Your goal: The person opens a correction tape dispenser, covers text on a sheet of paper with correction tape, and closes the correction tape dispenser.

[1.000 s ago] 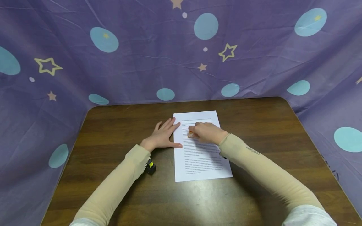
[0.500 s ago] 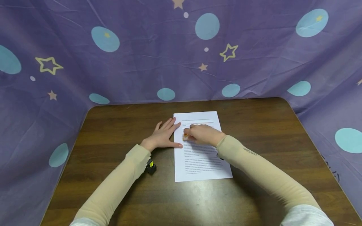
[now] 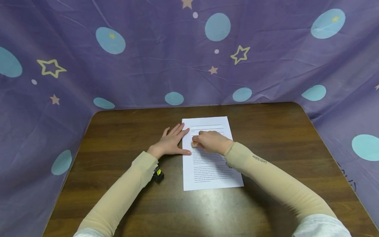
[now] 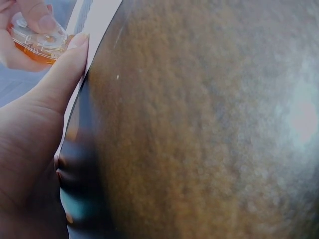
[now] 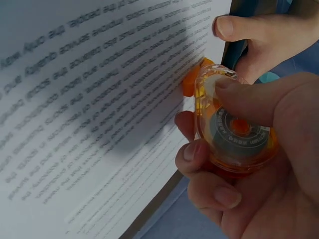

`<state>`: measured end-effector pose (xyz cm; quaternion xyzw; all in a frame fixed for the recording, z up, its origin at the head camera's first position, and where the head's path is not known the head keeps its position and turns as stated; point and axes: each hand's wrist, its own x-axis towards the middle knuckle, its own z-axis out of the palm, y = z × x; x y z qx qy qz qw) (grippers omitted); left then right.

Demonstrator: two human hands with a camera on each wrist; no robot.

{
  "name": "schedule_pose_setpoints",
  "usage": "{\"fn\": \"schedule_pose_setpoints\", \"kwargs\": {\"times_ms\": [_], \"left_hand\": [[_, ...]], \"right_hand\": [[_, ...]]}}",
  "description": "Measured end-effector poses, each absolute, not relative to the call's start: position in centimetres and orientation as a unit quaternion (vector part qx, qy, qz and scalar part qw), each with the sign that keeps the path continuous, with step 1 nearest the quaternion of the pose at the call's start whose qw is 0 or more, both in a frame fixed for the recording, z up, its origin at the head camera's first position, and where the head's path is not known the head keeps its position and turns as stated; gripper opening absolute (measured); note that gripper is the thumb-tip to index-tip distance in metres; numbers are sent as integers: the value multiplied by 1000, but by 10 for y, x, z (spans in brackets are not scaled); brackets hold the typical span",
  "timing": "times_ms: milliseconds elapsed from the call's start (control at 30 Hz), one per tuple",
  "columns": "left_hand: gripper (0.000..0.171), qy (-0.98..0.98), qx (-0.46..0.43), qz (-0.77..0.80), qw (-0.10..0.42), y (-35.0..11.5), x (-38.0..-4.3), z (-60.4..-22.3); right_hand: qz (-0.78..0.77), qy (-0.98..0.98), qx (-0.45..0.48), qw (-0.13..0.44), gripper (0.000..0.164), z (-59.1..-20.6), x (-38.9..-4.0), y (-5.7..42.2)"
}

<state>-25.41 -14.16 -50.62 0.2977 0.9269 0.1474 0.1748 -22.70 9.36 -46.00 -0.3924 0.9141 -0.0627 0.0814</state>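
A printed sheet of paper [image 3: 213,174] lies on the brown table. My left hand [image 3: 169,144] rests over its left edge with the fingers spread and the thumb flat on the margin. Between the thumb and curled fingers of my right hand [image 3: 215,141] is a clear orange correction tape [image 5: 239,127]. In the right wrist view its orange tip [image 5: 189,84] points at the lines of print, close to the paper's left margin. The head view shows the correction tape small, over the upper left part of the text, mostly covered by the fingers.
The wooden table [image 3: 124,138] extends around the sheet on all sides. A purple curtain [image 3: 148,49] with stars and blue spots hangs behind and beside it. A black wrist device [image 3: 158,175] sits under the left forearm.
My right hand has moved a little to the left with the correction tape, mostly in the first half second. My left hand and the paper have kept their place.
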Motion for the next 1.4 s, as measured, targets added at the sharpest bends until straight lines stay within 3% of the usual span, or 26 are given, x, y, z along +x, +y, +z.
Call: {"fn": "schedule_pose_setpoints", "kwargs": {"times_ms": [400, 1400], "left_hand": [[112, 929, 293, 144, 173, -142, -253, -507], [116, 931, 289, 138, 176, -141, -254, -508]], "right_hand": [[-66, 917, -384, 84, 7, -458, -225, 103], [-84, 925, -361, 80, 9, -461, -220, 139]]}}
